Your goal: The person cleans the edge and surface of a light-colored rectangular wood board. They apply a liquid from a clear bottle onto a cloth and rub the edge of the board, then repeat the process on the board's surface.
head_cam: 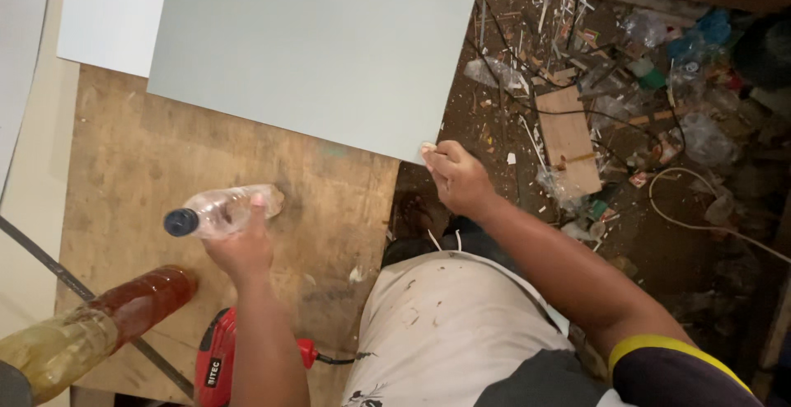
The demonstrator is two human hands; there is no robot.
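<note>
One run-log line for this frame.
left hand: holds clear bottle | right hand: grips grey panel corner | surface: wooden bench

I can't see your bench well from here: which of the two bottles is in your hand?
The clear plastic bottle with the dark blue cap, gripped by the left hand. The other bottle, holding amber-red liquid, lies untouched at the lower left of the workbench.

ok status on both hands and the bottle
Left hand grips clear bottle, cap on. Right hand pinches grey panel corner. Red power tool nearby.
</note>
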